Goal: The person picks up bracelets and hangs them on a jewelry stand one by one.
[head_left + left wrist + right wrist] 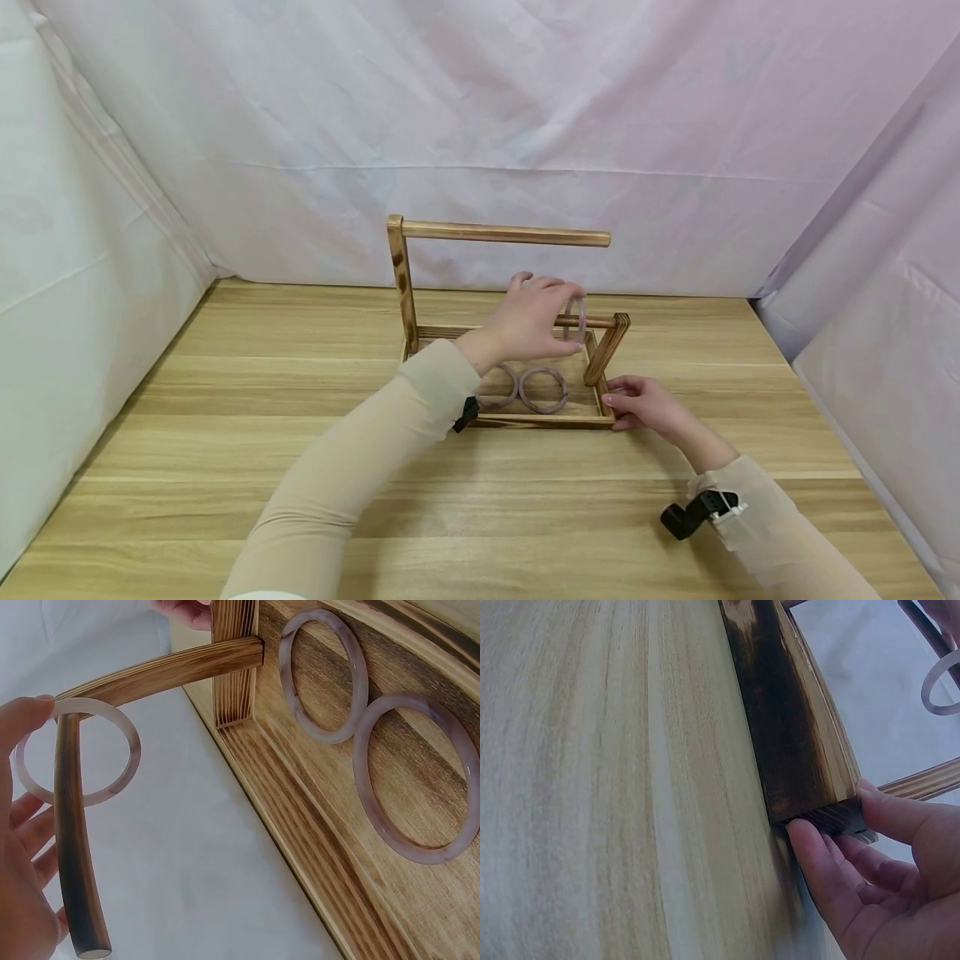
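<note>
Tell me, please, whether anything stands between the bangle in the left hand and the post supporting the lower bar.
Nothing visible does: the left hand holds the bangle around the lower bar, and the stretch from there to the post looks bare.

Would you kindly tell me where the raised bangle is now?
In the head view, the raised bangle is right of centre, pinched in the left hand and encircling the lower bar beside its post.

No text, label, brand, number or sign can be read.
</note>
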{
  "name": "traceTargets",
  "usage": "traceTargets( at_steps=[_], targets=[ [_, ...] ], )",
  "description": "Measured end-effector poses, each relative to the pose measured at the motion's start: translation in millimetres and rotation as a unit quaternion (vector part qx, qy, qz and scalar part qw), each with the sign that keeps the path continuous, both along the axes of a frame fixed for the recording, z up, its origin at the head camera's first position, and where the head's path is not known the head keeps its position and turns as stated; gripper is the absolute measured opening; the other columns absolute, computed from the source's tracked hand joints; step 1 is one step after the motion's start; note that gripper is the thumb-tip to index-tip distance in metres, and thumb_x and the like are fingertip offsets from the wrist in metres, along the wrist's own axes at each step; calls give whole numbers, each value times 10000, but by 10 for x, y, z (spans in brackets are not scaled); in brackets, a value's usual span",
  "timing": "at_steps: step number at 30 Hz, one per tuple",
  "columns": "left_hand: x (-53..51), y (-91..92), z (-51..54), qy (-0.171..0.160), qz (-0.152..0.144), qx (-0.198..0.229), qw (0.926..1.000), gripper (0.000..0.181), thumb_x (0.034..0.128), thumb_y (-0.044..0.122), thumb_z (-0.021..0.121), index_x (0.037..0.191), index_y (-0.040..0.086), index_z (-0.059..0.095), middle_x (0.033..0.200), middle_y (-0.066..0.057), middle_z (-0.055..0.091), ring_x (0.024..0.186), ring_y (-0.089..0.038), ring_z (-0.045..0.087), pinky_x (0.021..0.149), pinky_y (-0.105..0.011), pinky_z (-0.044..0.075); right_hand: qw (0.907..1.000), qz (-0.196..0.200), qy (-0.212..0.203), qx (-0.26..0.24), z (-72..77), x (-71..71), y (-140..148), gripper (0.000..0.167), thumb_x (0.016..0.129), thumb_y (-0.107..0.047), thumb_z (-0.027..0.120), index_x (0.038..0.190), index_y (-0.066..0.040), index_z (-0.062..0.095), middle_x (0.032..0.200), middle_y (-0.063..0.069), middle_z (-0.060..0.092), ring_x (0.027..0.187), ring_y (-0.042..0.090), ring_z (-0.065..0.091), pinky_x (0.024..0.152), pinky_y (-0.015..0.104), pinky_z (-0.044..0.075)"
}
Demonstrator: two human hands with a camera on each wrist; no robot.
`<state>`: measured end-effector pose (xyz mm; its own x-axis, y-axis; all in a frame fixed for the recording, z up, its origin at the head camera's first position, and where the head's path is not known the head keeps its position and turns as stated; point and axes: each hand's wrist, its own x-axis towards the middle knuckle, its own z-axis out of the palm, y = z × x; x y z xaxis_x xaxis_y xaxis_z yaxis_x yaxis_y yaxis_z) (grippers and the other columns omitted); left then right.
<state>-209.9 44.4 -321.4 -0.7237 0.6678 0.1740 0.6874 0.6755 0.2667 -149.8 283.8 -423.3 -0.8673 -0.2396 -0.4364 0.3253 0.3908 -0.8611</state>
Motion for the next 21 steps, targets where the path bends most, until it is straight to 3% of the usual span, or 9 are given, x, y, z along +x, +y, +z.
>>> traceTargets(
  at_steps=[13, 21],
  targets=[
    [15, 56, -26, 199, 105, -464, 9987, 615, 804, 526, 634, 1321, 248, 452, 1336, 91, 522, 1357, -181, 334, 1128, -518, 136, 10000, -5, 34, 13, 15, 7, 0, 516, 949, -127, 515, 1322, 171, 319, 969, 50, 549, 812, 76, 564, 711, 278, 570],
    [33, 65, -13, 23, 239, -661, 9975, 590, 798, 555, 627, 1288, 263, 477, 1327, 107, 537, 1379, -202, 294, 1123, -530, 119, 10000, 17, 32, 1, 17, 11, -6, 519, 949, -125, 512, 1327, 170, 312, 980, 51, 543, 818, 77, 558, 717, 282, 570]
  ],
)
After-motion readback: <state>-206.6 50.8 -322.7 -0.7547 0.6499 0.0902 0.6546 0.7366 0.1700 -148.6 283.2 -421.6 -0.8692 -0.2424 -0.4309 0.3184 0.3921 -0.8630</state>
